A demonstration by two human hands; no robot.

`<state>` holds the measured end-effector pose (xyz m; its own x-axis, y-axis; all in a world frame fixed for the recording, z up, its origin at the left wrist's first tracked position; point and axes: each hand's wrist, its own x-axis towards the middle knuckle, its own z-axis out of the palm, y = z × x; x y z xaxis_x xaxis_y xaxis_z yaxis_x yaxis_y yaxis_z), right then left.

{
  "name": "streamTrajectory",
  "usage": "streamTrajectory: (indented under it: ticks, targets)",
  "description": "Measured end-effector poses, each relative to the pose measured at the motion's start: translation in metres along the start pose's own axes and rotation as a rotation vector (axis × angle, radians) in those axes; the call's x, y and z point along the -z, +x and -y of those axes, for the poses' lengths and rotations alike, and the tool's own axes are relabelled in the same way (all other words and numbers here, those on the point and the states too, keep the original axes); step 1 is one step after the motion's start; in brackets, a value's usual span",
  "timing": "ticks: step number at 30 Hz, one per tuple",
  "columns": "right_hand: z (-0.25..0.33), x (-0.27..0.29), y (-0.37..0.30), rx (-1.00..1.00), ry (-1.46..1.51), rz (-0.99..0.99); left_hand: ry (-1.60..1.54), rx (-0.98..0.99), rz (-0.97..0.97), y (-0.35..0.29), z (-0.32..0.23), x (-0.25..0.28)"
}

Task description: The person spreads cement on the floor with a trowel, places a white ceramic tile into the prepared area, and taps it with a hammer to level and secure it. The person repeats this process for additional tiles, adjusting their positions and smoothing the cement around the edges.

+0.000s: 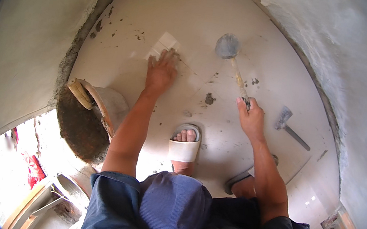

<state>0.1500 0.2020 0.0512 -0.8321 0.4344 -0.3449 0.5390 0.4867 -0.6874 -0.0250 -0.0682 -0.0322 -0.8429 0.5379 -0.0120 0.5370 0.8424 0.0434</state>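
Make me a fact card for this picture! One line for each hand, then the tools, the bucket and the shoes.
Left hand: palm down at the pale floor
Right hand: gripping the mallet by its handle
Other tool: hammer, lying on the floor, right of the right hand
Bucket: left of the left forearm, dark stuff inside
Shoes: sandals

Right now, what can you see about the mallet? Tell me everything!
The mallet has a chunky, rounded grey head, rubbery-looking with pale smudges. Its straight handle looks wooden, yellowish and stained, darker at the near end. The right grip is closed around that end. From there the mallet reaches forward, slanting left, over the tiled floor; I can't tell whether its head touches down.
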Motion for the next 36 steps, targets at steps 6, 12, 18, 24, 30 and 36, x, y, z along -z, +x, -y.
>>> streamTrajectory:
  ticks: [6,12,18,24,30,36]
  targets:
    - [0.012,-0.024,0.025,0.134,-0.072,-0.019,-0.003,-0.062,0.159,0.002,-0.001,0.004]
    - [0.012,-0.038,0.034,0.138,-0.237,0.060,0.026,-0.024,0.224,0.007,-0.007,0.011]
    - [-0.037,-0.004,-0.027,0.220,-0.287,0.041,0.038,0.005,0.249,0.001,-0.016,-0.001]
    - [-0.108,0.021,-0.091,0.249,-0.484,0.228,-0.003,-0.130,0.262,0.000,-0.053,-0.001]
    - [-0.128,0.006,-0.109,0.184,-0.470,0.265,-0.035,-0.330,0.402,0.017,-0.118,0.002]
    - [-0.127,0.010,-0.109,0.174,-0.454,0.285,-0.040,-0.366,0.460,0.030,-0.130,0.016]
